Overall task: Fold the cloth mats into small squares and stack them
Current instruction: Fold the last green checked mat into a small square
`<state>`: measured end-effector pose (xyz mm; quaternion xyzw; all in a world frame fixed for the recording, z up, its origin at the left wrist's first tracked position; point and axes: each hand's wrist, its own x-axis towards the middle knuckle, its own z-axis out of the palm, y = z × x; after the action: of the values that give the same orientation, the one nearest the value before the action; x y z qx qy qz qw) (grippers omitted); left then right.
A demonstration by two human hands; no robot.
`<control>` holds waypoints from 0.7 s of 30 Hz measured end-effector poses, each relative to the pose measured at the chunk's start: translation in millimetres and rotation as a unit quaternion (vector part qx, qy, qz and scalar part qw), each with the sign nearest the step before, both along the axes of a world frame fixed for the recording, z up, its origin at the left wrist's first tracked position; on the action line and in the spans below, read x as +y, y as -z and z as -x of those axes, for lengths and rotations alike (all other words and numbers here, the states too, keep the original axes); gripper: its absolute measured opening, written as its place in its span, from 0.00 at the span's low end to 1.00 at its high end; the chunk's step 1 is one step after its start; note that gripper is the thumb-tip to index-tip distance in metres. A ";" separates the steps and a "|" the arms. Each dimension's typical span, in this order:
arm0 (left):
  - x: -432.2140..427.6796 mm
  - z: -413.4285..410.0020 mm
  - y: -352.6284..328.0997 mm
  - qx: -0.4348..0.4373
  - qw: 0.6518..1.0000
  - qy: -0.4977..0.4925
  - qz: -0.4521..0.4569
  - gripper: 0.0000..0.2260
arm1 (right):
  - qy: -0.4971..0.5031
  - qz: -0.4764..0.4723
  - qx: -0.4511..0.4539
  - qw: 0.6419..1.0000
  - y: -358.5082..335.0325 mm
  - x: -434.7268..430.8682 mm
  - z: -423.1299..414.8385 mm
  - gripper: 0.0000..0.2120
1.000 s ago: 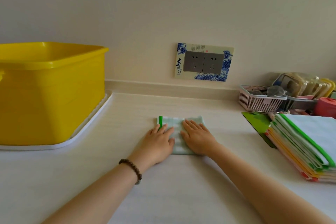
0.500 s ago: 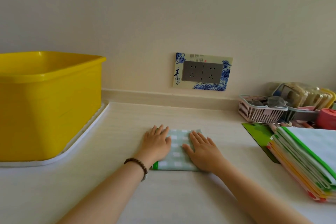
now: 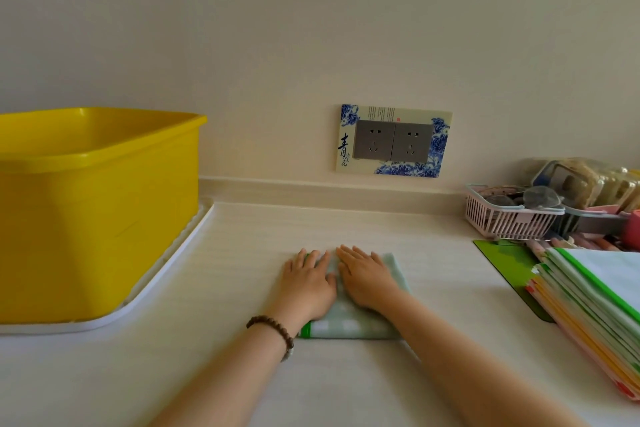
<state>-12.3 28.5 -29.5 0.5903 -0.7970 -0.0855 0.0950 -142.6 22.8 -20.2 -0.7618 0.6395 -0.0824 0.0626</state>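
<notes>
Both grips are released, fingers straight, grasping nothing: the left grip (image 3: 306, 288) and the right grip (image 3: 369, 282) lie side by side, palms down, pressing the folded mat (image 3: 349, 326) just below the frame's centre. The mat lies directly beneath them on the counter (image 3: 242, 253), nearly square, with its green trim at its lower left corner. The pile of larger mats (image 3: 588, 291) lies at the right edge, well apart, so the right grip is likely the nearer one for fetching the next.

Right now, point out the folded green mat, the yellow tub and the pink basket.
folded green mat (image 3: 349, 328): head view, on its near checked edge.
yellow tub (image 3: 97, 236): head view, on its front wall.
pink basket (image 3: 509, 222): head view, on its slatted front wall.
</notes>
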 end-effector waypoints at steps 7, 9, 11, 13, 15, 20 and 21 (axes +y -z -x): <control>1.9 -0.9 -2.6 0.008 1.000 -0.001 -0.007 0.24 | 0.026 0.010 0.017 0.999 4.9 3.9 27.5 0.30; 2.5 -1.3 -3.2 0.007 1.000 -0.001 -0.009 0.24 | 0.039 0.007 0.019 0.999 4.5 7.1 36.7 0.32; 3.5 -1.6 -3.8 0.006 1.000 -0.001 -0.013 0.24 | 0.051 -0.007 0.011 0.999 3.4 10.4 46.0 0.33; 4.5 -1.7 -4.1 0.004 1.000 -0.001 -0.015 0.24 | 0.061 -0.019 0.007 0.998 2.4 13.1 54.2 0.32; 4.9 -2.0 -4.7 0.003 1.000 0.000 -0.018 0.24 | 0.069 -0.028 -0.001 0.997 2.0 14.9 61.2 0.32; 5.6 -2.0 -4.2 0.008 1.000 -0.004 -0.023 0.24 | 0.088 -0.040 -0.004 0.995 1.5 19.5 67.8 0.32; 5.5 -2.1 -4.6 0.011 1.000 -0.004 -0.023 0.24 | 0.093 -0.039 -0.007 0.995 1.0 20.4 67.4 0.32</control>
<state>-10.3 33.9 -24.9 0.5944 -0.7913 -0.1103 0.0908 -210.0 43.2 -21.2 -0.6954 0.7099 -0.0677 0.0887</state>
